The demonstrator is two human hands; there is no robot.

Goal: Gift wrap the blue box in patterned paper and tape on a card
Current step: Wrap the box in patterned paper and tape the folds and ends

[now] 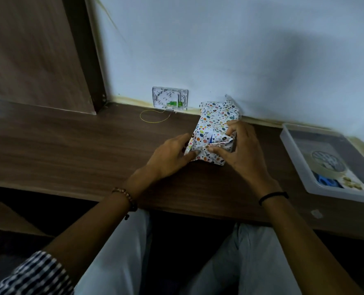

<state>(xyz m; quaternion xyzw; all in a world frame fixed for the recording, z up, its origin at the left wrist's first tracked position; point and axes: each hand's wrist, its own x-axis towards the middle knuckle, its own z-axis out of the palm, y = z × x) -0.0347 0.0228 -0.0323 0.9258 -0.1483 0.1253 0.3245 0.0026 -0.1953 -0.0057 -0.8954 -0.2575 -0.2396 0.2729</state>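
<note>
The blue box lies on the wooden desk [74, 145], almost wholly covered by white patterned paper [216, 119]; only a small blue sliver [211, 138] shows at the near end. My left hand [172, 155] presses the paper flap at the near left corner. My right hand [240, 150] pinches and folds the paper at the near right corner. Loose paper stands up at the far end by the wall. No card is visible on the box.
A clear plastic tray [294, 158] sits at the right with a tape roll [328, 163], blue scissors [327, 180] and small gold bits. A white wall plate [170, 97] with a thin yellow wire [153, 118] sits at the back. A wooden panel stands at the left.
</note>
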